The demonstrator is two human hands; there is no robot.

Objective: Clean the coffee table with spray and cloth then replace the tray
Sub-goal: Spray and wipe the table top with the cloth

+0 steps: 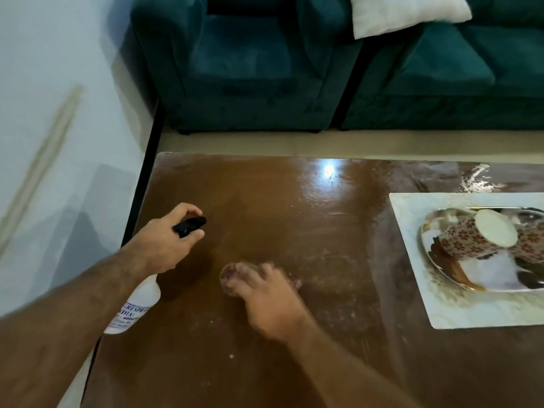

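My left hand (164, 240) grips a white spray bottle (135, 304) by its black trigger head (190, 226), held over the left part of the brown coffee table (279, 201). My right hand (265, 293) presses a small, blurred pinkish cloth (231, 275) flat against the tabletop near the middle; most of the cloth is hidden under the fingers. A shiny metal tray (441, 278) with patterned cups (471, 240) lying on it sits on a white mat (412, 207) at the table's right side.
A dark green sofa (250, 69) with a white cushion (406, 13) stands behind the table. A pale wall (59, 113) runs along the left. Beige floor (294, 142) lies between the sofa and the table. Specks and streaks mark the tabletop.
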